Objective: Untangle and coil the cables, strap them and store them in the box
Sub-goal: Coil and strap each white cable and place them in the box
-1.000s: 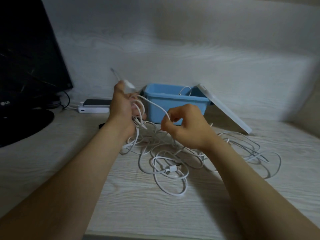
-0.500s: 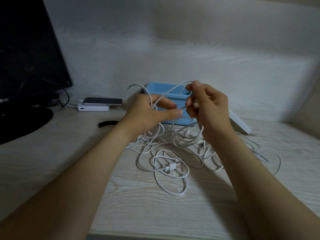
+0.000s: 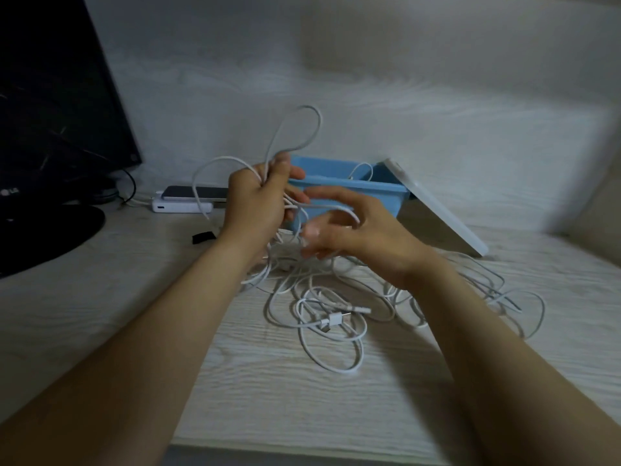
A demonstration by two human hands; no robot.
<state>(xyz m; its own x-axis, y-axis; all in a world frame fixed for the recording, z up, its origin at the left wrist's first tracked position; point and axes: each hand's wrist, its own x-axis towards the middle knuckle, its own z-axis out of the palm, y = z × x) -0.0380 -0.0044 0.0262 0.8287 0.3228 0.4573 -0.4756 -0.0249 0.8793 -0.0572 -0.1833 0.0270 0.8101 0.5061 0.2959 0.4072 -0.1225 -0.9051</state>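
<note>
A tangle of white cables (image 3: 336,317) lies on the pale wooden desk in front of a blue box (image 3: 379,193). My left hand (image 3: 258,200) grips several loops of one white cable, and a loop of it stands up above the fist. My right hand (image 3: 356,233) is just right of it with curled fingers, and a strand of the same cable runs across them. A cable end shows inside the blue box. Its white lid (image 3: 437,210) leans against the box's right side.
A black monitor (image 3: 50,129) on a round stand fills the left. A phone (image 3: 198,193) lies on a white power bank (image 3: 178,207) behind my left hand. A black strap (image 3: 203,237) lies on the desk near my left wrist. The desk's front edge is close below.
My right hand has dropped from up by the box rim to lower and nearer me. My left hand has gathered more cable, and a tall loop now rises above it.
</note>
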